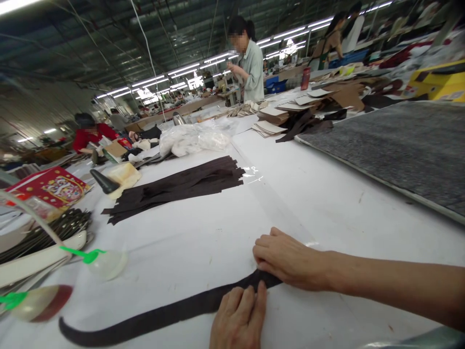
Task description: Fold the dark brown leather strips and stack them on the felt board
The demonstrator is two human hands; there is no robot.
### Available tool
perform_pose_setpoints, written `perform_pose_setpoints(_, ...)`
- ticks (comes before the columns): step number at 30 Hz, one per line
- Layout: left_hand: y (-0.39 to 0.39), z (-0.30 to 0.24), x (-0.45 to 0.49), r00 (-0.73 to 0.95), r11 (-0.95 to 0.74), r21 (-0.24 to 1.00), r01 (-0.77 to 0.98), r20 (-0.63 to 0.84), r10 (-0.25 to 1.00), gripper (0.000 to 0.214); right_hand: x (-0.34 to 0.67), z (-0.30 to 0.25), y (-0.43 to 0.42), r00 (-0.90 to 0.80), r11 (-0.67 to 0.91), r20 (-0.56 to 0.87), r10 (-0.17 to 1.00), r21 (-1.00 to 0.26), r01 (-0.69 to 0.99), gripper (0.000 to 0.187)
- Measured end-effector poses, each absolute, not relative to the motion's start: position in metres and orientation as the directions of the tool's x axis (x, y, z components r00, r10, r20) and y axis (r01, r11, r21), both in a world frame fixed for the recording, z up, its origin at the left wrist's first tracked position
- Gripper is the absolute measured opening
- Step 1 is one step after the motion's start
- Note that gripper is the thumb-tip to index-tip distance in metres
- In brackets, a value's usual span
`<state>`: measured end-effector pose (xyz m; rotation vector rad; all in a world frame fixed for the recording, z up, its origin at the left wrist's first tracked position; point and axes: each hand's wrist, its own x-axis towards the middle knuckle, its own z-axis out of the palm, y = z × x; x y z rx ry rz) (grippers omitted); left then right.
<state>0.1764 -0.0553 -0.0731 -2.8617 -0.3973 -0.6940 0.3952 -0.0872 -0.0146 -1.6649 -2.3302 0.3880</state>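
Note:
A long dark brown strip (156,315) of leather-like material lies across the white table, its far left end curled. My left hand (238,317) is at the strip's near edge, fingers bent close together and pressing on it. Just beyond, my right hand (286,257) has its fingers curled down onto the strip's right part, which it mostly covers. Both hands are close together but apart. What the right fingertips pinch is partly hidden. Farther up the table lies a pile of similar dark strips (178,186).
Two green-capped squeeze bottles (107,264) lie at left, near a red printed bag (54,186) and a dark-handled tool (105,182). Plastic wrap (196,137) sits behind the pile. A grey board (392,150) is at right, beside stacked pale pieces (272,116). A co-worker (254,68) stands beyond.

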Motion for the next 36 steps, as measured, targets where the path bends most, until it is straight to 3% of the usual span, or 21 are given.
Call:
perform_pose_setpoints(3, -0.056, -0.074, 0.177, 0.85, -0.952, -0.066, 0.299, 0.472, 0.234, 0.041, 0.399, -0.012, -0.085, -0.19, 0.128, -0.067, 0.98, -0.519, 0.845, 0.02)
perform_pose_setpoints(7, -0.056, -0.072, 0.175, 0.822, -0.958, 0.034, 0.286, 0.505, 0.263, 0.04, 0.406, -0.001, -0.084, -0.262, 0.141, -0.123, 0.957, -0.591, 0.794, 0.023)
perform_pose_setpoints(9, -0.055, -0.068, 0.171, 0.783, -0.956, 0.111, 0.273, 0.551, 0.288, 0.038, 0.406, 0.004, -0.085, -0.324, 0.237, -0.069, 0.944, -0.543, 0.806, 0.012)
perform_pose_setpoints(12, -0.049, -0.059, 0.166, 0.716, -0.931, 0.245, 0.269, 0.596, 0.364, 0.035, 0.401, 0.009, -0.089, -0.403, 0.366, -0.019, 0.915, -0.38, 0.85, 0.019)
perform_pose_setpoints(16, -0.033, -0.049, 0.162, 0.766, -0.873, 0.397, 0.283, 0.454, 0.455, 0.036, 0.393, 0.01, -0.091, -0.414, 0.395, -0.021, 0.91, -0.263, 0.88, 0.015)
perform_pose_setpoints(22, -0.022, -0.052, 0.158, 0.886, -0.901, 0.359, 0.245, 0.294, 0.358, 0.045, 0.395, 0.007, -0.094, -0.417, 0.387, -0.02, 0.909, -0.337, 0.858, 0.014)
perform_pose_setpoints(36, -0.022, -0.054, 0.159, 0.939, -0.961, 0.141, 0.238, 0.219, 0.265, 0.069, 0.41, -0.027, -0.113, -0.561, 0.593, 0.209, 0.801, -0.155, 0.79, 0.02)
